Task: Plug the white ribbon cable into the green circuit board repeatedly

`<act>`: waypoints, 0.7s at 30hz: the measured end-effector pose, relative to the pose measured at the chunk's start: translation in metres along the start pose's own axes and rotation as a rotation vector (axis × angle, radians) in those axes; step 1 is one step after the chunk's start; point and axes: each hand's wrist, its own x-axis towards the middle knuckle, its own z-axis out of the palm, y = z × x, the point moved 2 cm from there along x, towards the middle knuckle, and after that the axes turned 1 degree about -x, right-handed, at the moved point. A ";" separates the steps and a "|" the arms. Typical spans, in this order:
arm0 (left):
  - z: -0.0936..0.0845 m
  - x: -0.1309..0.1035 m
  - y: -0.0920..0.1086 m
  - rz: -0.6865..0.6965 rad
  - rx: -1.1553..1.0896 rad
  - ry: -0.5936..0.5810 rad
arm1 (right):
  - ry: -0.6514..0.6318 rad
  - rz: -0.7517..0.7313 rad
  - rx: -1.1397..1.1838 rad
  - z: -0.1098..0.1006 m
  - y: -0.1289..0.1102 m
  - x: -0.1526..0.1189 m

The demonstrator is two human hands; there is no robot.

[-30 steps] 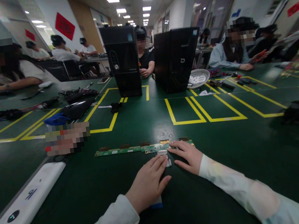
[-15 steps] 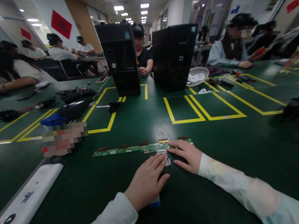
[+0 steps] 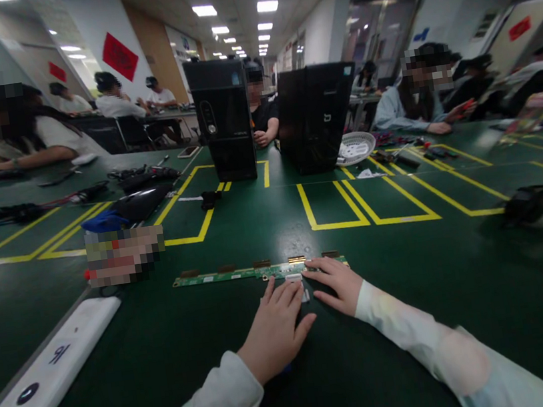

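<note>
A long, narrow green circuit board [image 3: 221,277] lies crosswise on the green table, with several brownish tabs along its far edge. At the board's near edge, a white flat ribbon cable [image 3: 306,295] runs under my left hand [image 3: 276,327], which covers most of it. Those fingers are stretched out and a little spread, their tips at the cable and the board's near edge, with the thumb apart. My right hand [image 3: 339,283] rests with extended fingers on the board's right part, its thumb on the table side. Neither hand is closed around anything.
Two black computer towers [image 3: 224,122] [image 3: 315,120] stand at the back, with a person seated behind them. A white device [image 3: 61,361] lies left, and a white basket [image 3: 355,148] stands back right. Cables [image 3: 49,202] and tools lie farther off. Yellow tape [image 3: 340,225] marks the table.
My left hand has shifted slightly right, its fingers now more spread, and hides most of the cable's blue end. The right hand stays at the board. The camera view has tilted a little.
</note>
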 end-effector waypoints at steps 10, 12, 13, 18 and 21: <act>-0.019 -0.020 -0.007 -0.034 0.084 -0.070 | -0.009 -0.019 -0.019 0.003 0.002 0.000; -0.024 -0.037 -0.016 -0.082 0.108 -0.063 | -0.020 -0.017 -0.024 0.002 0.002 -0.001; -0.025 -0.047 -0.023 -0.117 0.122 -0.054 | -0.025 -0.017 -0.023 0.002 0.002 -0.001; -0.017 -0.110 -0.073 -0.337 0.200 0.071 | -0.017 -0.068 0.010 -0.001 -0.006 0.003; -0.013 -0.140 -0.099 -0.390 0.247 0.137 | -0.026 -0.090 0.035 -0.001 -0.018 0.007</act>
